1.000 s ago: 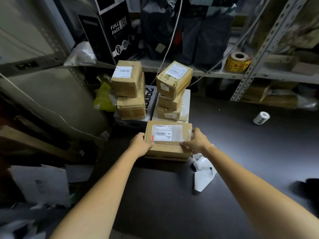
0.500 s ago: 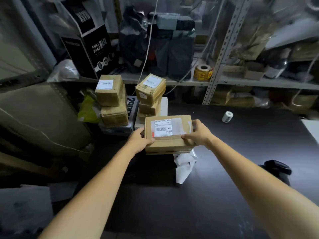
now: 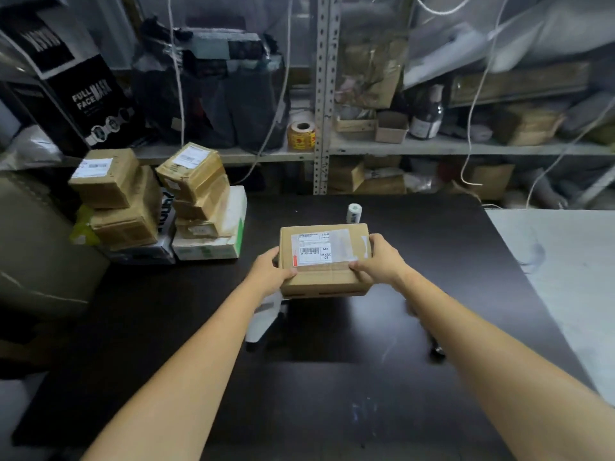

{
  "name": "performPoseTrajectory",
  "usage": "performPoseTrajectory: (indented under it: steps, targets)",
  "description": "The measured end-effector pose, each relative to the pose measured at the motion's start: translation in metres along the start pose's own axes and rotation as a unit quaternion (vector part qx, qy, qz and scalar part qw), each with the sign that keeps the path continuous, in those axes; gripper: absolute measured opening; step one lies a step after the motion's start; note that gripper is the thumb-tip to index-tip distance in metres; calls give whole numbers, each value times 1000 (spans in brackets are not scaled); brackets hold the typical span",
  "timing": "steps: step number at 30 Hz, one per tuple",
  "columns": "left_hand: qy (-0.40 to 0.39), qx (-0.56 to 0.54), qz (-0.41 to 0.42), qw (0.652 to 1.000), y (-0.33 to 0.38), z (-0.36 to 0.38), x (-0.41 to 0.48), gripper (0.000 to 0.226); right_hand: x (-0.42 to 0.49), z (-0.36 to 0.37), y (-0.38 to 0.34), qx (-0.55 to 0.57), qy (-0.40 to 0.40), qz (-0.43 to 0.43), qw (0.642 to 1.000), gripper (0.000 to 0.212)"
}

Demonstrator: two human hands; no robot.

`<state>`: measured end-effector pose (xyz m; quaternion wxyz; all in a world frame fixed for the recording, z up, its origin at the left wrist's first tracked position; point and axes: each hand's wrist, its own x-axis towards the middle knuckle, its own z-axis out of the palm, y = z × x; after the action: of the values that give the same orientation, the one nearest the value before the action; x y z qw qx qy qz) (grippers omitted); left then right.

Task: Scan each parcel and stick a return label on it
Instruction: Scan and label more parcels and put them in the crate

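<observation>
Parcel: brown box (image 3: 324,274), barcode label (image 3: 312,249) facing up, held over the dark worktop (image 3: 332,394).
Left hand (image 3: 269,274): grips the parcel's left edge, thumb on top.
Right hand (image 3: 379,261): grips its right edge.
Just behind the parcel: small white roll (image 3: 353,212).
Far left of the parcel: stacked boxes (image 3: 116,194).

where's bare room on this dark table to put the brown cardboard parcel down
Free: the dark table between the two forearms, near side; also the strip between the small white roll and the pale surface. Crowded: back-left, stacked brown cardboard parcels; crumpled white paper by the left wrist.
</observation>
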<state>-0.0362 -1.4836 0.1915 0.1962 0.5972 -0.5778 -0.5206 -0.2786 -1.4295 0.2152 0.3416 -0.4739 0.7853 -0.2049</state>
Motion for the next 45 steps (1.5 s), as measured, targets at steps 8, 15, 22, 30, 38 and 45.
performPoseTrajectory:
  steps: [8, 15, 22, 30, 38, 45]
  targets:
    - [-25, -8, -18, 1000, -19, 72, 10, 57, 16, -10, 70, -17, -23, 33, 999, 73]
    - [-47, 12, -24, 999, -37, 79, 30, 57, 35, 15, 92, 9, -22, 59, 998, 71]
    - [-40, 10, -30, 999, -39, 78, 47, 68, 47, 17, 89, 6, -15, 46, 999, 60]
    - [-46, 21, -8, 999, -43, 78, 51, 69, 35, 23, 88, -26, 28, 40, 998, 55]
    - [-23, 52, 19, 998, -43, 79, 49, 64, -14, 9, 151, -207, 199, 149, 946, 47]
    - [-23, 49, 13, 998, -45, 82, 50, 64, -14, 27, 197, -72, 142, 270, 949, 43]
